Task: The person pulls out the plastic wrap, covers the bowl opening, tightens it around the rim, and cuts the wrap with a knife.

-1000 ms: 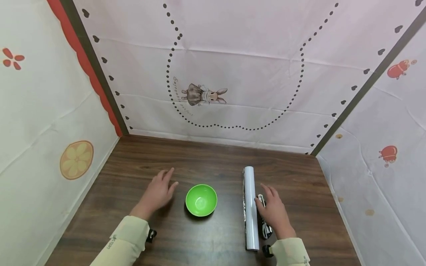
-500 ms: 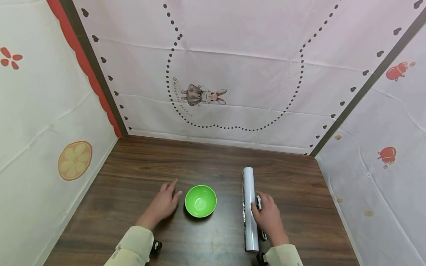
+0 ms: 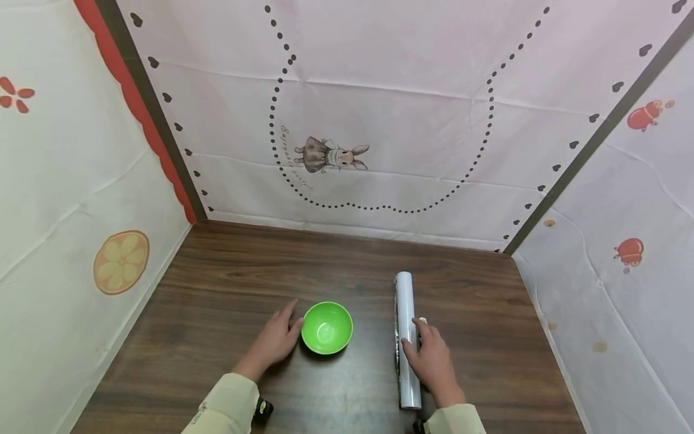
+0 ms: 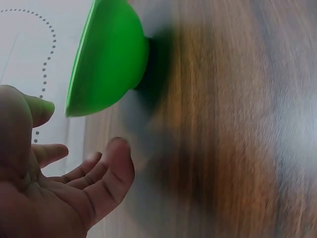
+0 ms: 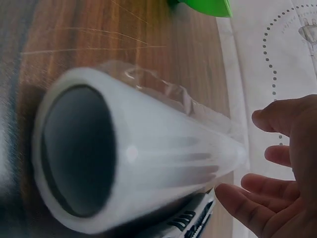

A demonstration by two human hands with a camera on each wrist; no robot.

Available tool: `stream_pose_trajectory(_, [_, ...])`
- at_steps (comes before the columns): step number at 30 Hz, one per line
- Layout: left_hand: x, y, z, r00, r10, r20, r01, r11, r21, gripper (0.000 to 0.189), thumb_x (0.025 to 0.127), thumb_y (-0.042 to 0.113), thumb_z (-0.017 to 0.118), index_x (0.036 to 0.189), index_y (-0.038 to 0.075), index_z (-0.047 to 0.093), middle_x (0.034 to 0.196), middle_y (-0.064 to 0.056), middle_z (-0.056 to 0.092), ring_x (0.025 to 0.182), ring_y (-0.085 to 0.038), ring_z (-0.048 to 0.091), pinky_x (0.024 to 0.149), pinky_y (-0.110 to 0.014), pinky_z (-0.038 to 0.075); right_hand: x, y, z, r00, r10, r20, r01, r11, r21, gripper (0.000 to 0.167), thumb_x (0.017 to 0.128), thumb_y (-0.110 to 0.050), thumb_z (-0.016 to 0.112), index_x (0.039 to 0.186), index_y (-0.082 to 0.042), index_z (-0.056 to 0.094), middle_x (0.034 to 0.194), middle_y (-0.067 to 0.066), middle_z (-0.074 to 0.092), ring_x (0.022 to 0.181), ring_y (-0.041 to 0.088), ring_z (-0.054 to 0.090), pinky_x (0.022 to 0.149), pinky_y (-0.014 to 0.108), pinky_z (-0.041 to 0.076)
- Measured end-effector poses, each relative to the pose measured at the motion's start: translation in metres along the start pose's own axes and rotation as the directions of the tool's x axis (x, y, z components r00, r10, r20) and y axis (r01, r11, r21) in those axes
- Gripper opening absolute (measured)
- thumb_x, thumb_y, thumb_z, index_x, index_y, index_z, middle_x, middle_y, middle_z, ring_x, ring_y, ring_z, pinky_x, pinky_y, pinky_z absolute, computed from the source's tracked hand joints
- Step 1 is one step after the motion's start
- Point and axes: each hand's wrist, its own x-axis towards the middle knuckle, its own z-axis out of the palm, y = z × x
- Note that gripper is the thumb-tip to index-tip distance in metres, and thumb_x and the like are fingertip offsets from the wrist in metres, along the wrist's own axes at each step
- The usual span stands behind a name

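A bright green bowl (image 3: 327,328) stands upright on the brown table. My left hand (image 3: 275,339) is just left of it, fingers loosely extended; a small gap separates thumb and rim in the left wrist view. On the right lies a roll of clear plastic wrap (image 3: 405,343), its hollow end facing the right wrist camera and a loose film edge along its left side. Over the roll's right side hovers my right hand (image 3: 432,360), fingers spread and holding nothing. Beside the roll is a black-and-silver tool, like a box cutter (image 5: 190,218), mostly hidden under this hand in the head view.
White printed cloth walls enclose the wood-grain table (image 3: 260,253) at the back (image 3: 423,144), left and right. Bare tabletop separates the bowl from the roll.
My left hand has moved right and slightly nearer, up to the bowl. My right hand has shifted left and down over the roll, covering more of the box cutter. Bowl and roll stay put.
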Motion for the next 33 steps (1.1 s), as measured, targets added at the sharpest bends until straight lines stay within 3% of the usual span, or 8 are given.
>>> stream_pose_trajectory(3, [0.001,0.001,0.004,1.000,-0.008,-0.013,0.008,1.000,-0.016,0.056,0.101,0.035,0.047,0.149,0.008,0.035,0.101,-0.018,0.068,0.123,-0.044,0.050,0.104,-0.058,0.039,-0.003,0.000,0.004,1.000,0.000,-0.005,0.000,1.000,-0.009,0.050,0.082,-0.026,0.074,0.126,-0.007,0.059,0.112,0.021,0.063,0.090,0.035,0.066,0.074,0.052,0.053])
stream_pose_trajectory(7, [0.002,0.003,0.008,0.999,-0.035,0.014,0.036,0.997,-0.076,0.055,0.101,0.036,0.048,0.148,0.010,0.036,0.069,-0.008,0.060,0.074,-0.025,0.063,0.089,-0.048,0.049,-0.005,-0.004,0.005,0.999,0.033,0.015,-0.033,0.999,-0.019,0.053,0.081,-0.027,0.075,0.126,-0.006,0.058,0.113,0.022,0.063,0.092,0.040,0.065,0.073,0.054,0.053])
stream_pose_trajectory(10, [0.003,0.005,0.012,0.997,-0.066,0.044,0.071,0.989,-0.132,0.056,0.101,0.037,0.048,0.148,0.012,0.034,0.069,-0.007,0.062,0.046,-0.018,0.054,0.078,-0.041,0.051,-0.007,-0.007,0.007,0.997,0.071,0.040,-0.070,0.997,-0.025,0.057,0.080,-0.031,0.076,0.128,-0.006,0.057,0.116,0.023,0.062,0.094,0.041,0.064,0.074,0.055,0.053])
stream_pose_trajectory(12, [0.004,0.007,0.014,0.994,-0.087,0.064,0.097,0.980,-0.174,0.056,0.101,0.038,0.049,0.149,0.013,0.033,0.071,-0.008,0.063,0.039,-0.018,0.053,0.068,-0.037,0.053,-0.008,-0.008,0.009,0.994,0.099,0.056,-0.097,0.994,-0.040,0.062,0.080,-0.034,0.076,0.131,-0.005,0.055,0.118,0.024,0.061,0.097,0.041,0.064,0.076,0.055,0.053])
stream_pose_trajectory(16, [0.004,0.010,0.017,0.989,-0.118,0.094,0.137,0.962,-0.236,0.057,0.100,0.037,0.050,0.149,0.014,0.032,0.063,-0.006,0.058,0.037,-0.020,0.053,0.047,-0.034,0.049,-0.010,-0.007,0.015,0.990,0.127,0.065,-0.123,0.990,-0.068,0.073,0.077,-0.039,0.078,0.134,0.000,0.052,0.120,0.026,0.060,0.097,0.043,0.063,0.078,0.056,0.053])
stream_pose_trajectory(19, [0.005,0.011,0.019,0.984,-0.141,0.106,0.163,0.954,-0.253,0.057,0.100,0.036,0.050,0.149,0.015,0.032,0.062,-0.005,0.054,0.036,-0.020,0.052,0.040,-0.035,0.048,-0.011,-0.008,0.018,0.989,0.133,0.066,-0.128,0.989,-0.079,0.078,0.075,-0.039,0.079,0.133,0.005,0.051,0.117,0.029,0.060,0.091,0.045,0.064,0.076,0.055,0.053])
stream_pose_trajectory(27, [0.007,0.013,0.023,0.976,-0.168,0.139,0.203,0.932,-0.300,0.052,0.100,0.028,0.048,0.149,0.018,0.033,0.076,-0.012,0.060,0.039,-0.023,0.055,0.040,-0.036,0.049,-0.011,-0.005,0.022,0.981,0.165,0.105,-0.158,0.985,-0.072,0.081,0.074,-0.035,0.081,0.135,0.007,0.047,0.111,0.029,0.062,0.086,0.042,0.065,0.073,0.052,0.054])
stream_pose_trajectory(33, [0.007,0.013,0.027,0.972,-0.171,0.159,0.217,0.911,-0.350,0.054,0.098,0.017,0.043,0.150,0.018,0.030,0.076,-0.016,0.062,0.038,-0.022,0.052,0.039,-0.038,0.050,-0.010,-0.003,0.020,0.977,0.174,0.125,-0.166,0.984,-0.070,0.081,0.075,-0.032,0.081,0.137,0.006,0.046,0.111,0.028,0.062,0.088,0.040,0.065,0.073,0.051,0.054])
